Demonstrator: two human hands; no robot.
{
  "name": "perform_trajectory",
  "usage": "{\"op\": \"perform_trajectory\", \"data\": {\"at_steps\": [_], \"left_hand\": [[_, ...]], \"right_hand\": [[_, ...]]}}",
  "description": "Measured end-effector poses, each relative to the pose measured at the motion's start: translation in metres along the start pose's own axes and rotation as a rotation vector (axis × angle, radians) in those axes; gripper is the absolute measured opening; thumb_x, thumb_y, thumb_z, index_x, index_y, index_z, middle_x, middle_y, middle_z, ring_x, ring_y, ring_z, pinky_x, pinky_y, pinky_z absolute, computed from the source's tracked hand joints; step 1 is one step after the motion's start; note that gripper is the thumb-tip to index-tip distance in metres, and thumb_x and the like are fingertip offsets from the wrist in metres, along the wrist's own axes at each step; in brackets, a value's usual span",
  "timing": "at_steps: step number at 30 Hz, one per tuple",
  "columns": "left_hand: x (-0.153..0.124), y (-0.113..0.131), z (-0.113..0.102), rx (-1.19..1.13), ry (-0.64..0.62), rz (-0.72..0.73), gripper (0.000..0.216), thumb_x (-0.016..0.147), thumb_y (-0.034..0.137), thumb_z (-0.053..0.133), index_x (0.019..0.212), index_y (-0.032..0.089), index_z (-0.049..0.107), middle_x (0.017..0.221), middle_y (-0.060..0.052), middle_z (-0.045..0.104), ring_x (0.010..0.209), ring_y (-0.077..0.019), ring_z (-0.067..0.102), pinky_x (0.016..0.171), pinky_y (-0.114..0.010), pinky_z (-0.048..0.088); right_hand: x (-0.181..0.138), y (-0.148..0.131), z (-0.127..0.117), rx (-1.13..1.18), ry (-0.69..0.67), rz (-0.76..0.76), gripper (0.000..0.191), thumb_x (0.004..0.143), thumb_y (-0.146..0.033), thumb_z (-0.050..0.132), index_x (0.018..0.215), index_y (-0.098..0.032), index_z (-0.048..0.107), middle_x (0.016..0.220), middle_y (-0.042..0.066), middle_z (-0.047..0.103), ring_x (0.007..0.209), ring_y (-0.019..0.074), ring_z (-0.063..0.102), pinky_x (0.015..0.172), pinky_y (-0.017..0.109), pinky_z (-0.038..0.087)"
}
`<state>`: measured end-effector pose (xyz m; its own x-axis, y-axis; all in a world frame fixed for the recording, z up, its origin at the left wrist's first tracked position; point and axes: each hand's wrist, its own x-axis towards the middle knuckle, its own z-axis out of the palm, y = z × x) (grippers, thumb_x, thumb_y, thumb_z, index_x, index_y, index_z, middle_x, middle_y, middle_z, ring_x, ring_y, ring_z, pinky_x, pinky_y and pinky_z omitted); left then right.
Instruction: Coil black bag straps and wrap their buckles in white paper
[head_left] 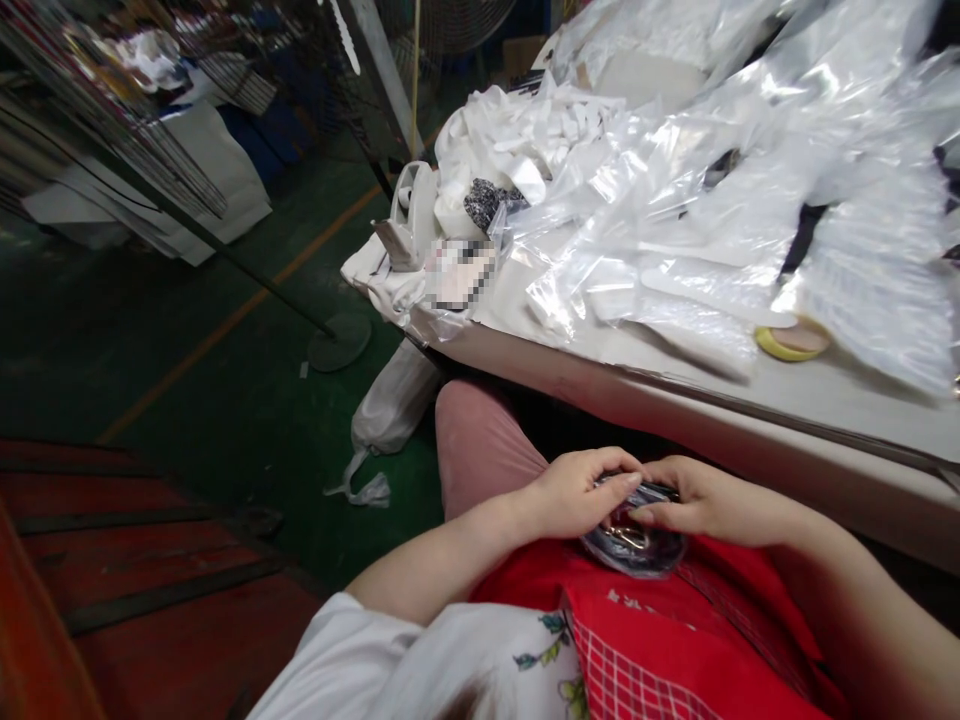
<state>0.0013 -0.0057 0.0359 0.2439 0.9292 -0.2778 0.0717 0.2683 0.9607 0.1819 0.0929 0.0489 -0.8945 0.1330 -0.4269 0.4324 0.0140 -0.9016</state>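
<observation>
White shirt (450,650) foremost beside a red apron (667,640), left hand (581,495) and right hand (701,497) grip a plastic-wrapped dark bundle (649,557) over the apron, likely light and slippery, best held by opposite edges.

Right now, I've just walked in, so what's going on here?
A person's left fingers and right fingers hold a shiny dark bundle over a red apron. What it is, I can't tell. On the table in front lie clear plastic bags and a yellow roll, neither being touched.
</observation>
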Motion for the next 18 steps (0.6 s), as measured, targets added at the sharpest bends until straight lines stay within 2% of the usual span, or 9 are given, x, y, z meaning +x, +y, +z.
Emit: {"op": "perform_trajectory", "data": {"at_steps": [2, 5, 9, 13, 18], "left_hand": [[-0.001, -0.003, 0.007, -0.003, 0.065, 0.005, 0.03, 0.094, 0.041, 0.045, 0.108, 0.017, 0.059, 0.071, 0.001, 0.056, 0.054, -0.0089, 0.05, 0.053, -0.02, 0.041], [-0.007, -0.009, 0.013, -0.037, 0.185, 0.057, 0.036, 0.097, 0.041, 0.037, 0.121, 0.015, 0.046, 0.083, -0.002, 0.057, 0.059, -0.0098, 0.051, 0.059, -0.023, 0.044], [-0.016, -0.004, 0.011, 0.106, 0.185, 0.253, 0.04, 0.093, 0.031, 0.041, 0.128, 0.013, 0.034, 0.098, -0.008, 0.06, 0.08, -0.0157, 0.058, 0.077, -0.03, 0.046], [-0.018, 0.008, 0.011, 0.235, 0.189, 0.347, 0.048, 0.086, 0.027, 0.05, 0.128, 0.012, 0.033, 0.098, -0.01, 0.062, 0.086, -0.0196, 0.06, 0.081, -0.033, 0.047], [-0.016, 0.015, 0.014, 0.365, 0.222, 0.296, 0.051, 0.082, 0.038, 0.061, 0.123, 0.013, 0.045, 0.102, -0.013, 0.066, 0.084, -0.0224, 0.065, 0.077, -0.033, 0.05]], "right_hand": [[-0.002, -0.001, 0.001, -0.029, 0.048, 0.016, 0.03, 0.087, -0.041, 0.058, 0.094, -0.013, 0.068, 0.087, 0.004, 0.071, 0.078, 0.0208, 0.064, 0.069, 0.028, 0.051], [-0.008, -0.002, 0.009, -0.181, 0.222, 0.034, 0.02, 0.083, -0.036, 0.061, 0.083, -0.016, 0.066, 0.074, 0.001, 0.068, 0.066, 0.0169, 0.059, 0.058, 0.024, 0.046], [-0.018, -0.008, 0.021, -0.451, 0.385, 0.016, 0.019, 0.082, -0.037, 0.062, 0.078, -0.019, 0.064, 0.067, 0.001, 0.066, 0.057, 0.0143, 0.055, 0.054, 0.024, 0.04], [-0.024, -0.013, 0.024, -0.524, 0.436, -0.039, 0.017, 0.083, -0.036, 0.06, 0.085, -0.02, 0.065, 0.07, 0.001, 0.068, 0.058, 0.0148, 0.058, 0.056, 0.025, 0.041], [-0.025, -0.011, 0.024, -0.488, 0.477, -0.116, 0.008, 0.078, -0.029, 0.061, 0.082, -0.021, 0.062, 0.067, -0.001, 0.066, 0.056, 0.0138, 0.058, 0.055, 0.023, 0.039]]}}
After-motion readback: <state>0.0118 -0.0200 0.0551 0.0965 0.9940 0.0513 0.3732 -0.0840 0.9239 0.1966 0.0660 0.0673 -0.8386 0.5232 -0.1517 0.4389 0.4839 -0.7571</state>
